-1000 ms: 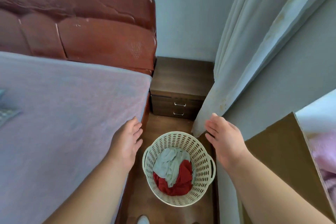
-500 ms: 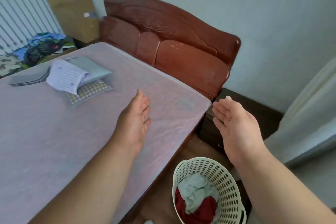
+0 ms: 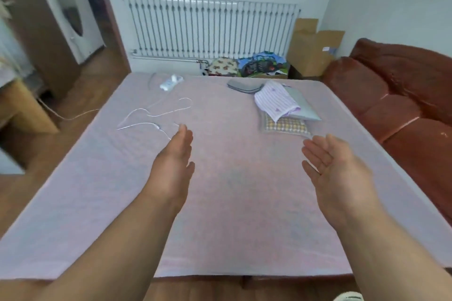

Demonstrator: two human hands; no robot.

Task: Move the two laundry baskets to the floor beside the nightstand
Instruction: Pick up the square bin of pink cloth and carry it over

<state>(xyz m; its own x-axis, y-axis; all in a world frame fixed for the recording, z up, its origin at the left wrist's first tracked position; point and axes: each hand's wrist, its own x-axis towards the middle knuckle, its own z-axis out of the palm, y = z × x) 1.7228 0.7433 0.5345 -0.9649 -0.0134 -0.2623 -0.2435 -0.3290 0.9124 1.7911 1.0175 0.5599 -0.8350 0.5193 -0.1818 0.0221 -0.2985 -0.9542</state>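
while looking across the bed [image 3: 232, 203], can't spot either laundry basket anywhere: not on the bed, not on the strip of floor off its left side, so no telling their whereabouts right now, and no nightstand in view either. left hand [image 3: 172, 168] hovering above the middle of the bed, turned edge-on, fingers straight and together, wrapped round nothing. right hand [image 3: 335, 173] hovering toward the headboard [image 3: 403, 105] side of the bed, palm turned inward and up, fingers loosely spread, also holding nothing. well apart from each other, and not touching the bed as far as can be told. only small stuff lying on the bed: folded clothes [image 3: 276, 102] at the far corner by the headboard, plus a thin white cable [image 3: 156, 115] looping over the far left part. as for handling, just guessing from the task wording: probably light, likely plastic or woven, stiff enough to keep shape but a bit flexy at the rim, not fragile, anything inside most likely soft. best bet would be grabbing by the handles or by opposite sides of the rim, two hands per basket, to avoid tipping. can't say which way either basket points or how its long axis runs with neither in view; worth checking once found, and keeping the opening up during the carry. only real snag risk over the bed looks like that cable.
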